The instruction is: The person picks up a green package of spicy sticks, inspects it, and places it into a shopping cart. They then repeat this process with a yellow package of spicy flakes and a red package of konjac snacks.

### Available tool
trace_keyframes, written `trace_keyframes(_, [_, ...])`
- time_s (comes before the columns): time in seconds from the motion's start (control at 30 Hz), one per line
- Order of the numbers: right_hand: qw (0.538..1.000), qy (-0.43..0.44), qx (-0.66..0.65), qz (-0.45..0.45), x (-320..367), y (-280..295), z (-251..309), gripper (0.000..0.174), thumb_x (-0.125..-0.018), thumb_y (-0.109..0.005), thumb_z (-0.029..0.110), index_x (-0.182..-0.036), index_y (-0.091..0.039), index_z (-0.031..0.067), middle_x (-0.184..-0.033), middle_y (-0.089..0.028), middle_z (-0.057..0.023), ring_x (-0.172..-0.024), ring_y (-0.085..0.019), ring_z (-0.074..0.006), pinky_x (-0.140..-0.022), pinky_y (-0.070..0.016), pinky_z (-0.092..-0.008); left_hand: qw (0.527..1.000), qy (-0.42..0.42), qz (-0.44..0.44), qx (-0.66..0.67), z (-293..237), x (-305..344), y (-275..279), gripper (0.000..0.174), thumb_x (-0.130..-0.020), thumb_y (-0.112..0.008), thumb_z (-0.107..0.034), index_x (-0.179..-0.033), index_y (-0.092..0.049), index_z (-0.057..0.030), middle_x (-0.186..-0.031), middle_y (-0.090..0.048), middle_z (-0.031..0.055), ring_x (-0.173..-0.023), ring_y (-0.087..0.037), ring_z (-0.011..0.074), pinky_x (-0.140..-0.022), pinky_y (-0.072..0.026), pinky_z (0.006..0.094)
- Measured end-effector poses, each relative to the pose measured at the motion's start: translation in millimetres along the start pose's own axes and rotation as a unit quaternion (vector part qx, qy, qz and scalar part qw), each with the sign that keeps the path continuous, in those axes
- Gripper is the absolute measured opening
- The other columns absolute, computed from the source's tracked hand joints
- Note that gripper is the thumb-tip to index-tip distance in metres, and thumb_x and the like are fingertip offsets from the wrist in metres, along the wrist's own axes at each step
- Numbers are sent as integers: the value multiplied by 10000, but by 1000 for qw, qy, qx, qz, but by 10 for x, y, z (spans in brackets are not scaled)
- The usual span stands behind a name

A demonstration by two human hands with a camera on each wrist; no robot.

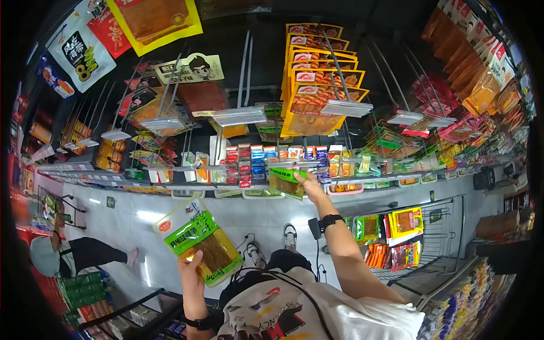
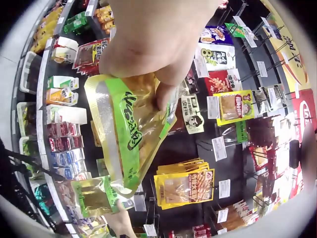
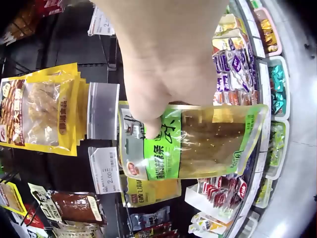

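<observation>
In the head view my left hand (image 1: 192,276) grips a snack packet (image 1: 211,262) at its lower edge, thumb across the front. This packet has a green band, a clear window with brown strips inside, and a pale top. My right hand (image 1: 309,187) is stretched out to the shelf front, pinching a second, similar green-banded packet (image 1: 283,184) by its top end. Seen from the right wrist, that packet (image 3: 208,144) lies sideways with its brown contents showing, beside the hanging price tags. The left wrist view shows the first packet (image 2: 131,129) bent under the fingers.
Yellow packets (image 1: 323,113) hang on hooks above my right hand. Small boxes (image 1: 243,164) line the lower shelf. To the right stands a wire cart (image 1: 447,238) holding several packets. Another person (image 1: 48,255) is at the far left, and a shelving unit is close at lower right.
</observation>
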State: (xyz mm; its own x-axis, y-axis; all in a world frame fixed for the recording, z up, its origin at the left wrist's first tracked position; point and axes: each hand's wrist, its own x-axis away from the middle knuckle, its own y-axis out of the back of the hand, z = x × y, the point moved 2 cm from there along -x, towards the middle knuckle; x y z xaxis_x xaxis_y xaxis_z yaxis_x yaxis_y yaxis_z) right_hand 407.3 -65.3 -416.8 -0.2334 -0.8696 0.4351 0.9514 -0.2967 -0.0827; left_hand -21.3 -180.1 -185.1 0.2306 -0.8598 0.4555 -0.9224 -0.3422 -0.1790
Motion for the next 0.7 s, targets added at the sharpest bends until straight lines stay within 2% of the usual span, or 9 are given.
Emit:
trace_keyframes(0.07, [999,26,36,22,-40,-47,31,347,-929,-676,292,-1140,-682,16,-1041,-696,-49,-958,-603,-156,-865,-467,-307,1000,-4,-14,4,55,8,17,394,-821,-702,39,-1189,-570,-10,-1110,-652,76,-988,-631,194,-888,-498,332])
trace_keyframes(0.17, [992,94,68,55,-21,-106,89,342,-941,-661,276,-1143,-671,0,-1041,-695,-55,-961,-601,-159,-876,-464,-311,1000,11,-5,-11,105,31,16,436,-842,-673,33,-1250,-521,-2,-1182,-624,98,-1069,-610,224,-959,-470,354])
trace_keyframes(0.33, [993,67,89,30,-156,-98,139,392,-938,-662,289,-1183,-641,-16,-1099,-683,-81,-1016,-591,-182,-916,-455,-332,1000,5,-18,8,115,141,-32,420,-846,-662,37,-1242,-525,1,-1172,-626,103,-1055,-615,226,-944,-478,353])
trace_keyframes(0.43, [993,-49,89,59,-188,-136,251,428,-927,-673,309,-1205,-633,-14,-1149,-672,-107,-1045,-591,-207,-938,-446,-339,1000,3,-23,15,145,156,-4,422,-853,-651,38,-1251,-516,2,-1171,-627,106,-1048,-619,229,-935,-488,359])
trace_keyframes(0.47, [993,70,88,26,-255,-167,172,368,-925,-681,269,-1187,-649,12,-1132,-671,-47,-1005,-578,-144,-900,-454,-319,1000,4,-26,16,151,168,0,424,-854,-649,38,-1254,-514,2,-1171,-626,106,-1049,-619,230,-935,-489,360])
trace_keyframes(0.57, [991,108,73,-4,-474,-180,-84,537,-915,-678,305,-1345,-530,19,-1353,-567,-142,-1217,-514,-247,-1031,-386,-346,999,4,-36,22,168,191,-12,422,-853,-649,41,-1250,-513,-4,-1166,-627,103,-1050,-619,224,-933,-491,360])
trace_keyframes(0.6, [994,97,55,17,-512,-182,-120,580,-912,-677,294,-1388,-482,28,-1404,-524,-143,-1270,-470,-253,-1061,-359,-348,999,5,-42,20,171,208,-35,419,-852,-652,39,-1246,-515,-6,-1162,-628,101,-1048,-619,223,-931,-492,360])
trace_keyframes(0.7, [996,82,34,21,-624,-169,-223,566,-910,-676,292,-1377,-497,28,-1376,-544,-147,-1248,-487,-260,-1049,-371,-362,999,13,-44,14,199,238,-39,424,-838,-669,48,-1233,-527,-13,-1148,-632,88,-1029,-624,211,-915,-493,349])
